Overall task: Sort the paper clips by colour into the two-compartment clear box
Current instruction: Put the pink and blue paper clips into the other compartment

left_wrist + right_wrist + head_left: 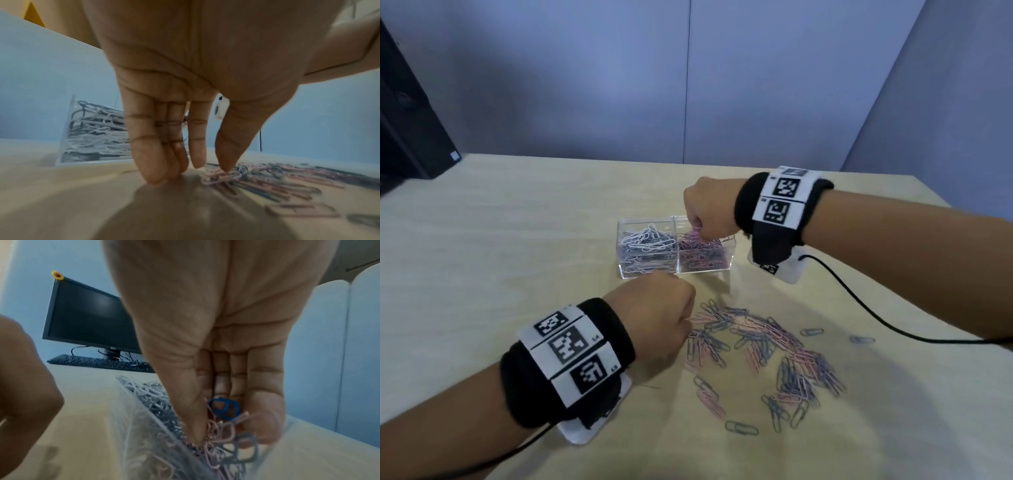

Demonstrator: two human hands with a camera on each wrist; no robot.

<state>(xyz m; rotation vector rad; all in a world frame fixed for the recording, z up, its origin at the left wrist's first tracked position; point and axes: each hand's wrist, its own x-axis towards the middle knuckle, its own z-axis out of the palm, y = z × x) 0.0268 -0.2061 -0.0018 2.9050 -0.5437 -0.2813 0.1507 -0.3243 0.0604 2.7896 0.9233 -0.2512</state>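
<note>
1. On the pale wooden table (pixel 517 246) stands the two-compartment clear box (pixel 674 270); its left compartment holds white and grey paper clips (pixel 645 238), its right compartment holds pink and bluish paper clips (pixel 700 253).
2. Over the right compartment hangs the right hand (pixel 710 210), knuckles up, fingers pointing down into the box; in the right wrist view its thumb and fingers (pixel 265 423) close round a bunch of pink clips and a blue clip (pixel 225 408), so the hand is pinching clips, its tips down among those already in that compartment.
3. Just in front of the box, nearer the person, the left hand (pixel 657 318) sits at the left edge of the loose pile of paper clips (pixel 767 349) spread on the table; the pile mixes pink and grey-blue clips, with a few strays lying apart to the right.
4. In the left wrist view the left hand's fingers (pixel 148 154) are nearly straight and point down, their tips touching the table; the thumb tip rests on a pink clip (pixel 221 178) at the pile's edge; forefinger and thumb stand narrowly apart and grip nothing.
5. Both wrists wear black bands with white marker tags (pixel 566 346); a black cable (pixel 859 308) trails from the right wrist across the table.
6. In the right wrist view a dark monitor (pixel 86 316) and a keyboard (pixel 98 362) stand further back.
</note>
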